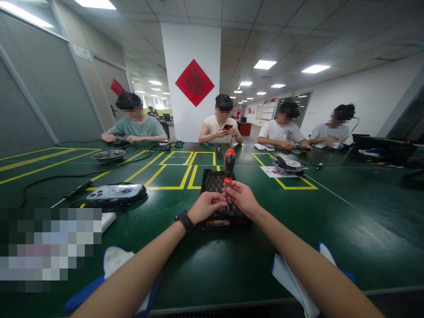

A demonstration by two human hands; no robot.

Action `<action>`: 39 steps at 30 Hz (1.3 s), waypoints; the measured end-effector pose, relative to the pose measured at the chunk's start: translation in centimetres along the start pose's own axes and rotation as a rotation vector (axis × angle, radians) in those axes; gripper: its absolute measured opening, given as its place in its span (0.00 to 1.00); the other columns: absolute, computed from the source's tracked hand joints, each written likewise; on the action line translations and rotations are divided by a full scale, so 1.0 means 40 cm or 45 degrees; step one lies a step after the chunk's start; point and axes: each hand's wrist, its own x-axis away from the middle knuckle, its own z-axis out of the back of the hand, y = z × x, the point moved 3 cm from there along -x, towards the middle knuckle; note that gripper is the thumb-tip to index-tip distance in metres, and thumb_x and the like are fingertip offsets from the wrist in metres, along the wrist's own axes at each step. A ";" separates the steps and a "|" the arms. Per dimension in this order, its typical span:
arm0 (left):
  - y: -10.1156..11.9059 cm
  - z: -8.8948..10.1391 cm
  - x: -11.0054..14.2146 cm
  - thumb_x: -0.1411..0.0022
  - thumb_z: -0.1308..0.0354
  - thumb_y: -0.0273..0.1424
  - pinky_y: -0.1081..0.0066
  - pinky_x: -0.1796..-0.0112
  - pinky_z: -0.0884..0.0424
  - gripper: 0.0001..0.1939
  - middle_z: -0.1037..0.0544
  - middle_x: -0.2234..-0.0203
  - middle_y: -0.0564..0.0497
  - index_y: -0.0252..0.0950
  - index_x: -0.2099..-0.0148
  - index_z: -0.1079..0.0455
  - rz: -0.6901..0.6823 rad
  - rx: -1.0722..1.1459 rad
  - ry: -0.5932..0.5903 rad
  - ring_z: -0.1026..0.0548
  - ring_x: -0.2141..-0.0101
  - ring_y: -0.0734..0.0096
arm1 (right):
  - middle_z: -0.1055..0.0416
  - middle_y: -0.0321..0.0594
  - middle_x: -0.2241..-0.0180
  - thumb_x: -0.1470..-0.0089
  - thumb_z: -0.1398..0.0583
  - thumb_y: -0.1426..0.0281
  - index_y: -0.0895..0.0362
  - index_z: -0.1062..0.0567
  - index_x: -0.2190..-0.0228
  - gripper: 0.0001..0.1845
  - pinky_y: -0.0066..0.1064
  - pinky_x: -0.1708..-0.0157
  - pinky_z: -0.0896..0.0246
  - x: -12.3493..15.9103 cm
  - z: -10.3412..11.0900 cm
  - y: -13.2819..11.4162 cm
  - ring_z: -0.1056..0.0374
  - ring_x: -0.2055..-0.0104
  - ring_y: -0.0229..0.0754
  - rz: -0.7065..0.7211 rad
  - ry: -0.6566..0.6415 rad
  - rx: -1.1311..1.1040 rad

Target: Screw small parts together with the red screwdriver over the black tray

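A screwdriver (229, 164) with a red and black handle stands upright, handle up, over a black tray (206, 182). Just below the handle, my right hand (243, 198) has its fingers closed around the red collar and upper shaft. My left hand (207, 206), with a dark watch on its wrist, is closed in a pinch at the lower shaft. Its fingertips meet those of my right hand. The shaft's tip is hidden by fingers. Dark, small compartments show inside the tray, and its near edge carries a pale label.
White and blue gloves (115, 263) lie near both forearms. Left of the tray are a phone-like device (117, 193) and a black cable. A metal bowl (108, 156), a power tool (218, 151) and a round dish (287, 165) stand farther off. Several people sit across the green table (351, 221).
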 end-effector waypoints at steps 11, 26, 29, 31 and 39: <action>0.001 -0.002 0.001 0.49 0.43 0.37 0.73 0.69 0.33 0.16 0.24 0.71 0.46 0.27 0.64 0.30 0.009 0.026 -0.078 0.28 0.71 0.71 | 0.30 0.39 0.72 0.56 0.39 0.64 0.58 0.30 0.65 0.15 0.25 0.78 0.42 0.000 -0.006 0.000 0.35 0.74 0.34 -0.024 -0.043 -0.023; -0.004 0.000 -0.005 0.51 0.41 0.37 0.75 0.71 0.34 0.15 0.25 0.74 0.48 0.28 0.67 0.30 0.057 0.018 -0.019 0.29 0.74 0.75 | 0.29 0.39 0.72 0.58 0.37 0.66 0.59 0.29 0.67 0.14 0.25 0.75 0.41 0.000 0.000 0.007 0.34 0.72 0.34 -0.022 0.026 -0.035; -0.006 0.001 -0.004 0.53 0.40 0.37 0.75 0.71 0.34 0.15 0.25 0.75 0.49 0.29 0.67 0.30 0.066 0.039 -0.024 0.30 0.75 0.76 | 0.30 0.37 0.73 0.60 0.36 0.67 0.58 0.30 0.69 0.13 0.24 0.76 0.42 0.001 -0.004 0.006 0.34 0.73 0.34 0.004 0.036 0.004; -0.007 0.001 -0.003 0.53 0.39 0.37 0.76 0.72 0.34 0.16 0.25 0.75 0.49 0.28 0.68 0.30 0.068 0.038 -0.044 0.30 0.75 0.76 | 0.32 0.34 0.75 0.61 0.36 0.68 0.57 0.31 0.70 0.13 0.24 0.78 0.43 0.001 -0.006 0.006 0.36 0.75 0.33 0.035 0.037 0.021; 0.000 -0.004 0.002 0.48 0.43 0.36 0.73 0.66 0.33 0.15 0.24 0.70 0.46 0.27 0.64 0.30 0.017 0.121 -0.112 0.28 0.69 0.71 | 0.32 0.37 0.73 0.56 0.39 0.64 0.58 0.30 0.65 0.15 0.24 0.80 0.43 0.002 -0.009 0.007 0.39 0.78 0.30 -0.005 -0.042 0.039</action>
